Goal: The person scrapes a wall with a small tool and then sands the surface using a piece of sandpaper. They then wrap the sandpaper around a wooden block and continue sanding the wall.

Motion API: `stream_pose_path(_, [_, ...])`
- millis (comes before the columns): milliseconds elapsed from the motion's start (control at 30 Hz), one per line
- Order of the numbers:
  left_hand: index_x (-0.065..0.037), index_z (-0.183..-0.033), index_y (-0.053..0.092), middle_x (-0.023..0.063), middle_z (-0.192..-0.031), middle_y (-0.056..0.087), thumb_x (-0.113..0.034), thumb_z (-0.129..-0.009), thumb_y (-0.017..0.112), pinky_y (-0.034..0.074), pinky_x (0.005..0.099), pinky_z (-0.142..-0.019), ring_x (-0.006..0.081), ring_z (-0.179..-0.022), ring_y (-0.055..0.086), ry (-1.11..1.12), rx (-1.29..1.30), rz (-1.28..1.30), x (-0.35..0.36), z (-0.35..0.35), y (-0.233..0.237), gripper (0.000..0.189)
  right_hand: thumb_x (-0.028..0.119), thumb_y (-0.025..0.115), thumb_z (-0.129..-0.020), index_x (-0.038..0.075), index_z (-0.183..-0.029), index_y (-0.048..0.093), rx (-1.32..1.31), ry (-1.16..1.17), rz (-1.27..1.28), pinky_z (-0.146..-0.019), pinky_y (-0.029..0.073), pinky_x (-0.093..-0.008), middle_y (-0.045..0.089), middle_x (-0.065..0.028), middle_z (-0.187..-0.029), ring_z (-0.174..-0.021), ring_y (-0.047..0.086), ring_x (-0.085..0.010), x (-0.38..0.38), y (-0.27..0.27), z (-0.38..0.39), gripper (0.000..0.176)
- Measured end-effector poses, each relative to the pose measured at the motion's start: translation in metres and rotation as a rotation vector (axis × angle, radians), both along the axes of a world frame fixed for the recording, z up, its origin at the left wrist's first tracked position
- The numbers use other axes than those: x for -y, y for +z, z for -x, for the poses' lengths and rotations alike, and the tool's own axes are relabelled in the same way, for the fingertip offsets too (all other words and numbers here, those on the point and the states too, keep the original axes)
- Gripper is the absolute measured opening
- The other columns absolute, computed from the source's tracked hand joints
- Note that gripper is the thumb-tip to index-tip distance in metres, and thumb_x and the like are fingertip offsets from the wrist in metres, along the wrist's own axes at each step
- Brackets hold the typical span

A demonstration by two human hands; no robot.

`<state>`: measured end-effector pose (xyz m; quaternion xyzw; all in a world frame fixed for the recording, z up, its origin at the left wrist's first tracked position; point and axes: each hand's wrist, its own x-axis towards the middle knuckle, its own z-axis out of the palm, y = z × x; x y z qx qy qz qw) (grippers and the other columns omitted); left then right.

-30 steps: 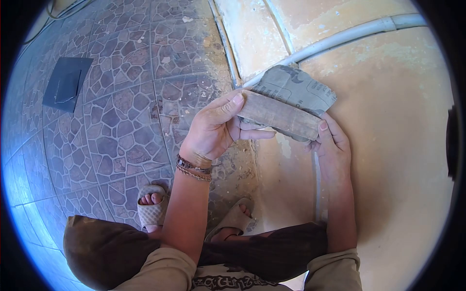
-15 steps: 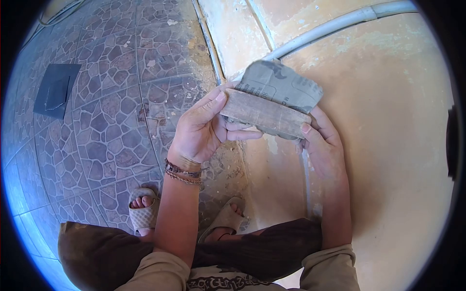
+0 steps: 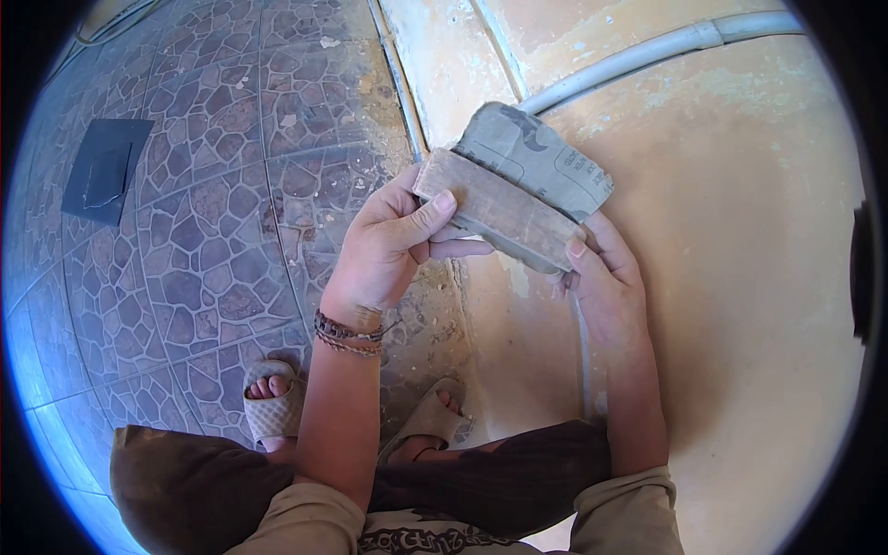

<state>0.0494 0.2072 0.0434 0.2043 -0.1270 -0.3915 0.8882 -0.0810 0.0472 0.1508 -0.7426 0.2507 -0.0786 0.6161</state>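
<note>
A worn wooden block is held up in front of me, tilted down to the right. Behind it a piece of sandpaper stands up past the block's upper edge, its grey printed back facing me; more of the sheet shows under the lower edge. My left hand grips the block's left end, thumb pressed on the front face and fingers behind. Around the right end, my right hand pinches block and paper, thumb in front. Fingertips behind the paper are mostly hidden.
A dark sheet with a smaller piece on it lies on the stone-patterned tile floor. To the right is a wall with peeling paint and a pale pipe along it. My sandalled feet are below.
The block and sandpaper have tilted more steeply, the left end rising and the right end dropping slightly. My left thumb has slid from the block's end onto its front face.
</note>
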Motion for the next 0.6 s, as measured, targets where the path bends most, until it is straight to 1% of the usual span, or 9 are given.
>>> stream_pose_path(67, [0.007,-0.134,0.043,0.0176,-0.119,0.061,-0.014,-0.097,0.054,0.060,0.0419,-0.083,0.0274,-0.104,0.066,0.019,-0.023,0.012,0.0004,-0.0012,-0.0015,0.044,0.009,0.051,-0.098,-0.003,-0.138,0.043,-0.001,0.031,0.071,-0.061,0.049,-0.0258,0.065,-0.0105,-0.103,-0.072,0.059,-0.0109,-0.0017,-0.0024,-0.0008,0.042])
stream_pose_path(167, [0.007,-0.131,0.046,0.0166,-0.116,0.063,-0.015,-0.096,0.056,0.061,0.0388,-0.080,0.0245,-0.100,0.068,0.053,-0.014,0.002,-0.0003,-0.0018,0.0005,0.043,0.010,0.051,-0.099,-0.005,-0.139,0.042,0.035,0.073,0.077,-0.061,0.049,-0.0252,0.065,-0.0107,-0.102,-0.072,0.059,-0.0105,-0.0020,-0.0034,-0.0011,0.043])
stream_pose_path(333, [0.006,-0.127,0.052,0.0147,-0.110,0.066,-0.016,-0.095,0.059,0.062,0.0348,-0.074,0.0212,-0.093,0.070,0.083,-0.009,-0.045,0.0015,-0.0013,0.0032,0.039,0.014,0.050,-0.101,-0.007,-0.137,0.042,0.002,0.084,0.127,-0.062,0.049,-0.0251,0.065,-0.0101,-0.099,-0.070,0.059,-0.0106,-0.0024,-0.0009,0.0007,0.043])
stream_pose_path(433, [0.006,-0.126,0.053,0.0139,-0.108,0.067,-0.013,-0.094,0.060,0.062,0.0345,-0.072,0.0212,-0.091,0.070,0.088,-0.022,-0.065,-0.0002,-0.0022,0.0040,0.038,0.018,0.049,-0.102,-0.007,-0.135,0.044,-0.005,0.075,0.153,-0.062,0.049,-0.0252,0.065,-0.0097,-0.098,-0.069,0.058,-0.0107,-0.0020,-0.0035,0.0031,0.042])
stream_pose_path(533, [0.004,-0.120,0.055,0.0127,-0.105,0.068,-0.010,-0.092,0.063,0.062,0.0380,-0.076,0.0201,-0.091,0.070,0.083,-0.026,-0.032,-0.0020,-0.0025,0.0039,0.032,0.022,0.048,-0.103,-0.007,-0.132,0.046,0.014,0.050,0.171,-0.061,0.049,-0.0251,0.064,-0.0094,-0.097,-0.069,0.058,-0.0107,-0.0046,-0.0044,0.0038,0.041])
stream_pose_path(600, [0.004,-0.119,0.056,0.0122,-0.105,0.068,-0.010,-0.091,0.065,0.062,0.0368,-0.075,0.0198,-0.091,0.070,0.072,-0.005,-0.040,-0.0038,-0.0035,0.0021,0.032,0.024,0.047,-0.103,-0.007,-0.131,0.046,0.023,0.037,0.181,-0.060,0.049,-0.0250,0.064,-0.0092,-0.097,-0.068,0.058,-0.0106,-0.0058,-0.0035,0.0043,0.041])
